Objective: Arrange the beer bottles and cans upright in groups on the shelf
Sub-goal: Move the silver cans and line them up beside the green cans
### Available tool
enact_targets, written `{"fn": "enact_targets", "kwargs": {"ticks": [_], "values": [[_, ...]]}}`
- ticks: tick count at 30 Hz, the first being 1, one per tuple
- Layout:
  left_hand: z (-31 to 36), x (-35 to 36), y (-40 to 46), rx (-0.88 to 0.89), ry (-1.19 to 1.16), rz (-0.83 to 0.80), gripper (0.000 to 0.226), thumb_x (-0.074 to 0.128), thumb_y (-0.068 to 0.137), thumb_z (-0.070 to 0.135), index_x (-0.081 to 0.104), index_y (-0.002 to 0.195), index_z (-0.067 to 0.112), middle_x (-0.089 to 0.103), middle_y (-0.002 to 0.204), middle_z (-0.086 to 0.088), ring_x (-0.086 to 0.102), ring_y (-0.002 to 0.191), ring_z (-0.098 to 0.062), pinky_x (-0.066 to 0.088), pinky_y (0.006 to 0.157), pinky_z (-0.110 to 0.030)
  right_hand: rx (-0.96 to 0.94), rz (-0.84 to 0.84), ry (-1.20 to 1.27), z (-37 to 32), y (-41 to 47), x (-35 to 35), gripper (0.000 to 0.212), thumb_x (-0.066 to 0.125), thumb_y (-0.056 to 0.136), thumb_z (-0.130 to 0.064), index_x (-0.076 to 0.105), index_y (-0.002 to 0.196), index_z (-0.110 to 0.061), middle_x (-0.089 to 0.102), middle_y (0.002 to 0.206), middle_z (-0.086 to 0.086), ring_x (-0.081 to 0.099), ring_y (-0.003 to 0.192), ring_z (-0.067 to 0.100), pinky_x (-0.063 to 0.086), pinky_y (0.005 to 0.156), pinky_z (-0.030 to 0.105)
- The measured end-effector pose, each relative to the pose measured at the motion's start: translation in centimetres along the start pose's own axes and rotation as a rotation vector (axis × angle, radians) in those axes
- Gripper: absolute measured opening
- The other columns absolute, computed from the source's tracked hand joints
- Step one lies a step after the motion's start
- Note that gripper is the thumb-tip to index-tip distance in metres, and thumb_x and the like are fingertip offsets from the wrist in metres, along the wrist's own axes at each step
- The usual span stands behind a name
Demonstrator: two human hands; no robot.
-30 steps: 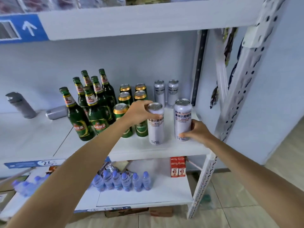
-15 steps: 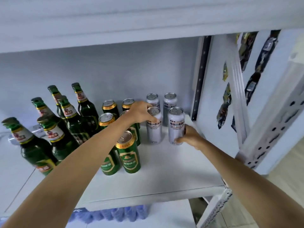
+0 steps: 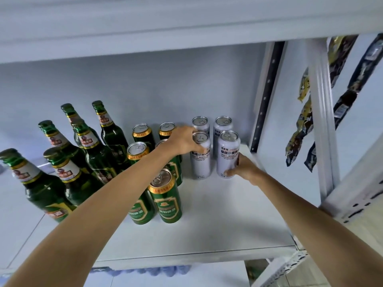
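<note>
On the white shelf (image 3: 217, 220) stand several green beer bottles (image 3: 99, 154) at the left, several green cans with gold rims (image 3: 165, 199) in the middle, and silver cans at the right rear. My left hand (image 3: 184, 139) grips the top of the front left silver can (image 3: 200, 162). My right hand (image 3: 244, 168) holds the lower side of the front right silver can (image 3: 228, 154). Both cans stand upright on the shelf, just in front of two more silver cans (image 3: 222, 123) by the back wall.
The shelf above (image 3: 145, 23) hangs low over the bottles. A white upright post (image 3: 323, 129) stands at the right, with dark snack packets (image 3: 300, 129) hanging beyond it. Blue water bottles (image 3: 145, 271) show on the shelf below.
Both hands have pushed the two front silver cans back along the shelf, close against the rear pair. My view has moved in closer and under the upper shelf.
</note>
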State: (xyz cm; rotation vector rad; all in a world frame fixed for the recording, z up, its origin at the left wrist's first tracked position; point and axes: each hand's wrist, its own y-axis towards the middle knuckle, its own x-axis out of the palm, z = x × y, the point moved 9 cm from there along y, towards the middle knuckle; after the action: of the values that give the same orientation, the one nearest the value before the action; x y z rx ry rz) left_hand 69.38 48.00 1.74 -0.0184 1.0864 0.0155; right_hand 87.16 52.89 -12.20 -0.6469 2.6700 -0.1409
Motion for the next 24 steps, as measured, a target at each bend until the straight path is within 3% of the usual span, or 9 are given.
{"fn": "enact_targets", "kwargs": {"ticks": [2, 4, 5, 6, 9, 11, 16, 19, 24], "values": [[0.0, 0.1, -0.1, 0.000, 0.011, -0.009, 0.056, 0.084, 0.067, 0.035, 0.065, 0.115, 0.013, 0.069, 0.115, -0.005, 0.063, 0.102, -0.021, 0.047, 0.080, -0.027, 0.039, 0.012, -0.017, 0.6, 0.2, -0.1, 0.070, 0.083, 0.056, 0.011, 0.054, 0.117, -0.007, 0.066, 0.115, 0.010, 0.065, 0.099, 0.018, 0.055, 0.080, 0.017], [0.1, 0.2, -0.2, -0.001, 0.002, -0.043, 0.055, 0.083, 0.068, 0.036, 0.064, 0.115, 0.014, 0.068, 0.116, -0.003, 0.063, 0.105, -0.021, 0.045, 0.080, -0.027, 0.065, 0.021, -0.046, 3.2, 1.5, -0.8, 0.100, 0.097, 0.032, -0.024, 0.055, 0.121, -0.008, 0.068, 0.118, 0.009, 0.064, 0.110, 0.026, 0.053, 0.095, 0.039], [0.1, 0.3, -0.4, 0.000, -0.028, -0.074, 0.055, 0.083, 0.069, 0.035, 0.063, 0.116, 0.016, 0.068, 0.118, -0.002, 0.062, 0.107, -0.020, 0.045, 0.081, -0.026, 0.090, 0.041, -0.081, 3.7, 1.6, -1.3, 0.116, 0.097, 0.020, -0.039, 0.054, 0.125, -0.011, 0.066, 0.120, 0.008, 0.063, 0.112, 0.027, 0.050, 0.099, 0.045], [0.1, 0.3, -0.6, -0.001, -0.072, -0.105, 0.056, 0.083, 0.069, 0.035, 0.062, 0.117, 0.017, 0.067, 0.120, -0.002, 0.061, 0.111, -0.019, 0.045, 0.084, -0.026, 0.115, 0.061, -0.126, 3.4, 0.8, -1.6, 0.123, 0.096, 0.020, -0.045, 0.050, 0.130, -0.012, 0.062, 0.126, 0.008, 0.060, 0.116, 0.026, 0.048, 0.101, 0.045], [0.9, -0.8, -2.1, 0.039, -0.088, -0.091, 0.060, 0.074, 0.079, 0.040, 0.054, 0.129, 0.013, 0.059, 0.133, -0.007, 0.055, 0.122, -0.024, 0.041, 0.090, -0.026, 0.224, 0.125, -0.366, -0.3, -4.0, -1.7, 0.099, 0.085, 0.067, -0.027, 0.030, 0.146, -0.006, 0.042, 0.146, 0.012, 0.045, 0.131, 0.029, 0.042, 0.102, 0.035], [1.7, -2.3, -3.8, 0.096, 0.025, -0.020, 0.063, 0.065, 0.086, 0.043, 0.047, 0.138, 0.011, 0.053, 0.140, -0.010, 0.051, 0.127, -0.026, 0.037, 0.092, -0.026, 0.231, 0.111, -0.551, -0.9, -5.8, -1.7, 0.081, 0.073, 0.082, -0.029, 0.030, 0.146, -0.004, 0.040, 0.148, 0.014, 0.043, 0.133, 0.029, 0.040, 0.102, 0.034], [2.9, -4.5, -9.9, 0.156, 0.164, 0.036, 0.048, 0.057, 0.090, 0.046, 0.057, 0.132, 0.022, 0.057, 0.137, -0.002, 0.053, 0.124, -0.023, 0.042, 0.105, -0.042, 0.165, 0.089, -0.849, -3.0, -10.7, -0.8, 0.066, 0.062, 0.087, -0.040, 0.041, 0.140, -0.009, 0.046, 0.143, 0.012, 0.047, 0.129, 0.029, 0.044, 0.101, 0.038], [4.1, -5.2, -14.9, 0.207, 0.224, 0.113, 0.040, 0.057, 0.092, 0.041, 0.061, 0.128, 0.022, 0.060, 0.133, -0.002, 0.055, 0.121, -0.023, 0.043, 0.100, -0.035, 0.088, 0.100, -0.994, -4.7, -14.3, 0.6, 0.062, 0.059, 0.088, -0.044, 0.044, 0.139, -0.011, 0.049, 0.141, 0.010, 0.049, 0.127, 0.030, 0.045, 0.099, 0.039], [4.1, -4.8, -23.7, 0.206, 0.314, 0.162, 0.034, 0.055, 0.093, 0.039, 0.066, 0.119, 0.021, 0.065, 0.122, -0.001, 0.059, 0.113, -0.024, 0.048, 0.093, -0.041, 0.006, 0.017, -1.042, -6.1, -20.6, 5.9, 0.058, 0.057, 0.089, -0.040, 0.045, 0.138, -0.012, 0.048, 0.140, 0.011, 0.047, 0.127, 0.030, 0.043, 0.102, 0.040]]}}
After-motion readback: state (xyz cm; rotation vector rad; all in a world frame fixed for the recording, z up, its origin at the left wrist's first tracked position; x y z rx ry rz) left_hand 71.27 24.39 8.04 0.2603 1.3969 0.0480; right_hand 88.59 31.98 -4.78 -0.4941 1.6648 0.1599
